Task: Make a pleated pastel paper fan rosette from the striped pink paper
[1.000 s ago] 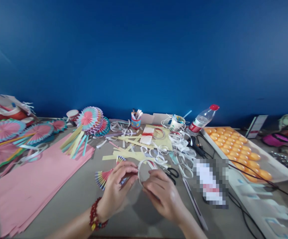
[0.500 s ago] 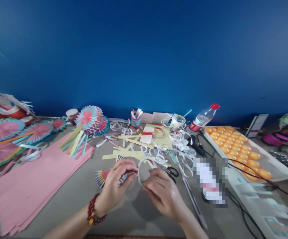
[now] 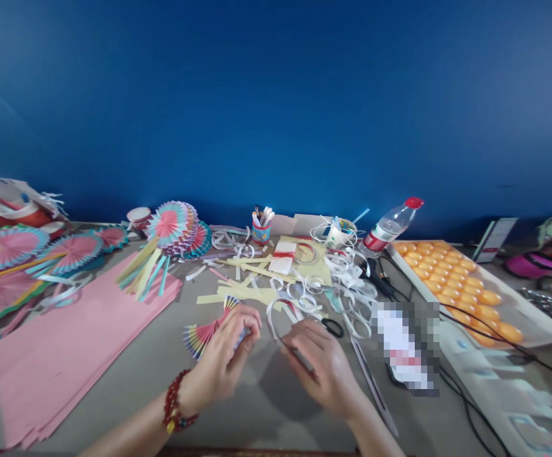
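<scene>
My left hand [image 3: 223,355], with a red bead bracelet on its wrist, is closed around the folded end of a striped pleated paper fan [image 3: 204,334] that spreads out to the left on the grey table. Just to the right, my right hand [image 3: 323,365] pinches the end of a curled white tape strip [image 3: 276,314] that arcs up between the two hands. Black scissors [image 3: 331,327] lie right behind my right hand.
A stack of pink paper [image 3: 66,346] lies at left, finished paper fans [image 3: 175,230] behind it. Yellow strips and white curls [image 3: 304,285] litter the middle. A metal ruler [image 3: 373,387], a water bottle [image 3: 387,227], cables and a tray of orange balls [image 3: 457,279] lie at right.
The hands have drawn slightly apart. The white strip now stands in my right hand alone, while the left hand has closed more tightly over the fan's end.
</scene>
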`<state>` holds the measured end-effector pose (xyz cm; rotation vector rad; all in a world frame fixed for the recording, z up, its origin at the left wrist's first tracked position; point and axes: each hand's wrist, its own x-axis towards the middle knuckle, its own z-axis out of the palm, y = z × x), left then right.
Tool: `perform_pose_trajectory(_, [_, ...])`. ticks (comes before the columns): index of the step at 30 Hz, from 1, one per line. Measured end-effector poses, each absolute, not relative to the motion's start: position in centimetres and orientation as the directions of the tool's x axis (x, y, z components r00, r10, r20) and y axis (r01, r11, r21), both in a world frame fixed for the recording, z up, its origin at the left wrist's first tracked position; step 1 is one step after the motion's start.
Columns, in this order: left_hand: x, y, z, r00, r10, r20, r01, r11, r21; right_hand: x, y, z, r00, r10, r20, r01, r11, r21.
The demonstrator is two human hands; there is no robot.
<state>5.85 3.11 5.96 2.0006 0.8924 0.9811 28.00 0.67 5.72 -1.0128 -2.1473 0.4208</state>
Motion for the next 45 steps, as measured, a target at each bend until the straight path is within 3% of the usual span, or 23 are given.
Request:
perform_pose_trajectory(9, [5.5, 4.1, 5.6, 0.284, 0.927, 0.243, 0.183, -0.301, 0.936, 28.0, 0.7, 6.1, -0.402, 0.799, 0.447, 0.553, 0.601, -0.577])
perform_pose_trajectory(16, [5.8, 5.0, 6.7, 0.466, 0.842, 0.271, 0.331, -0.45, 0.829, 28.0, 0.8, 6.2, -0.439, 0.793, 0.423, 0.562, 0.61, -0.559])
perform_pose_trajectory(35, [5.4, 4.2, 6.7, 0.447, 0.849, 0.282, 0.335, -0.451, 0.827, 28.3, 0.9, 6.3, -0.326, 0.885, 0.332, 0.495, 0.459, -0.738])
perform_pose_trajectory(45, [6.4, 2.4, 6.1, 0.331, 0.883, 0.333, 0.33, -0.439, 0.835, 27.1, 0.4, 5.7, -0.179, 0.869, 0.462, 0.462, 0.489, -0.74])
